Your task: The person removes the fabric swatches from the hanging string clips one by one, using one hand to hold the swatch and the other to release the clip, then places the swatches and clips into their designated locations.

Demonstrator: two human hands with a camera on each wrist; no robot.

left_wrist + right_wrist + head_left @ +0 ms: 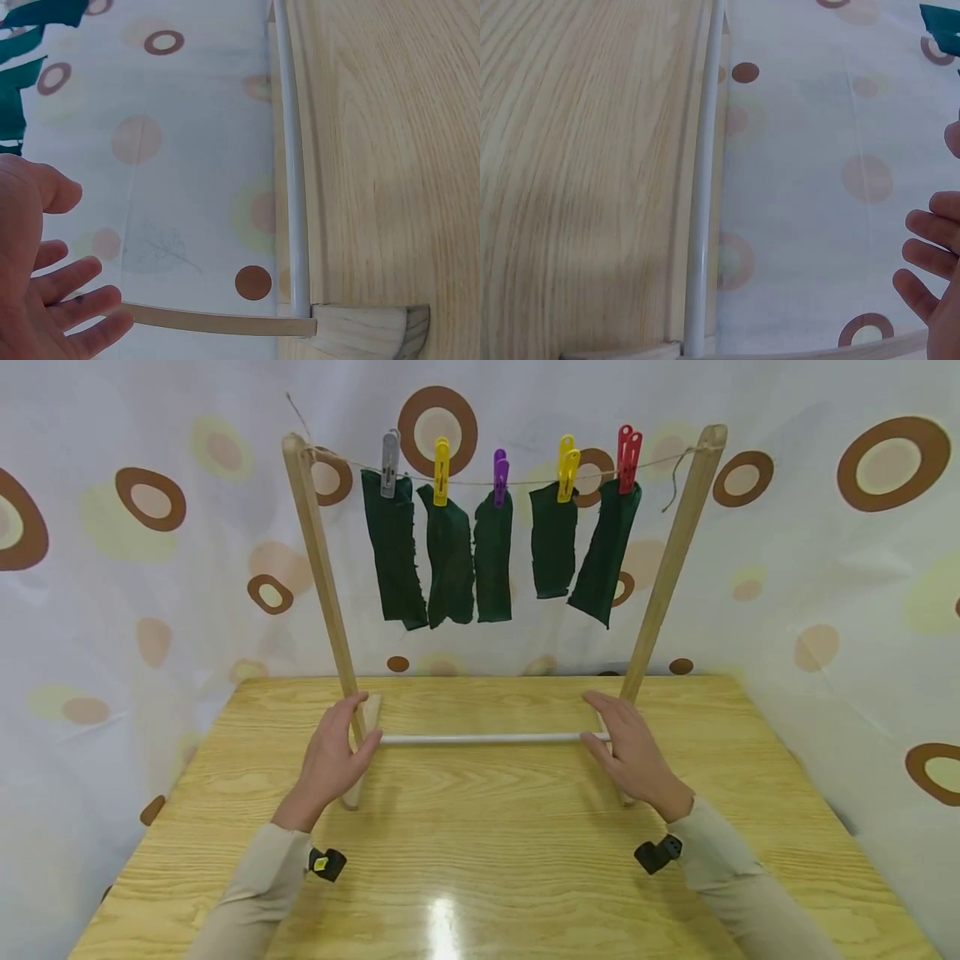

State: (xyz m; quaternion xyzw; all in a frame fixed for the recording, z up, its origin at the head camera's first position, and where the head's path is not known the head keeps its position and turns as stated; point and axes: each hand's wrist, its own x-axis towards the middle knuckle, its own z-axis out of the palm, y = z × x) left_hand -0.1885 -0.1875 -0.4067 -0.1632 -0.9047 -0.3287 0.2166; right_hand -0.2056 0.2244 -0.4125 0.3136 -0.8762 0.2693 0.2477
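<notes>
A small wooden drying rack stands on the table, with a left post (321, 552), a right post (675, 547) and a white rod (480, 739) low between them. My left hand (332, 758) is beside the foot of the left post, thumb and fingers spread apart; in the left wrist view its fingertips overlap the post. My right hand (633, 752) is in a similar pose by the right post, fingers extended. Neither hand grips anything. Several dark green cloth strips (393, 552) hang from the string (532, 484), held by grey (389, 464), yellow (442, 472), purple (501, 481) and red (628, 460) clothespins.
The rack's feet rest on a light wooden table (480, 843). Behind it hangs a white sheet (195, 635) patterned with brown and pale circles. Loose string ends dangle near both post tops. Each wrist carries a small black camera (327, 864).
</notes>
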